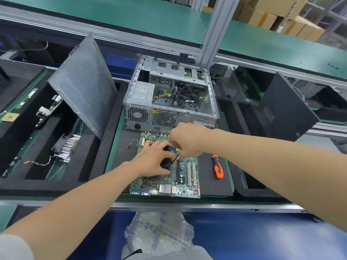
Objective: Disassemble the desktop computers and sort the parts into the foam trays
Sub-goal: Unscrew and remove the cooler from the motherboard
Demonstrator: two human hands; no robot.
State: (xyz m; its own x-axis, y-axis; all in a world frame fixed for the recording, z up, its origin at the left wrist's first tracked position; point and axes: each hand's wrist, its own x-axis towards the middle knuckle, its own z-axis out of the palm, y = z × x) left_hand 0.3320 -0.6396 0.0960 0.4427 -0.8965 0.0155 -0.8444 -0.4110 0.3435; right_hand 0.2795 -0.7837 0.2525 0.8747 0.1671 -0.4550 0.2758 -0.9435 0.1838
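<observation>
The job is partway through, by the look of it: the case [169, 102] stands open at twelve o'clock with its side panel [82, 81] off and leaning at ten o'clock. The circuit board [187, 177] is already out, lying flat on the surface [112, 154] just in front of the case. The left hand [155, 160] curls round the black fan [166, 164] in the middle of the board. The right hand [187, 141] pinches what looks like a thin wire [177, 156] just beside the fan, so freeing the fan is probably the step in hand. The foam tray [56, 186] at nine o'clock already holds a finned cooler [64, 147] and a small board [45, 111]. The power supply and loose cables remain inside the case, and a second computer [287, 109] at two o'clock appears untouched. A screwdriver [217, 167] lies at three o'clock of the board, apart from it. Room is tight: the case sits almost against the board's far edge, the panel overhangs the left tray, and the board's near edge lies close to the edge of the surface. The freest way out for the fan seems to be straight up, then left.
</observation>
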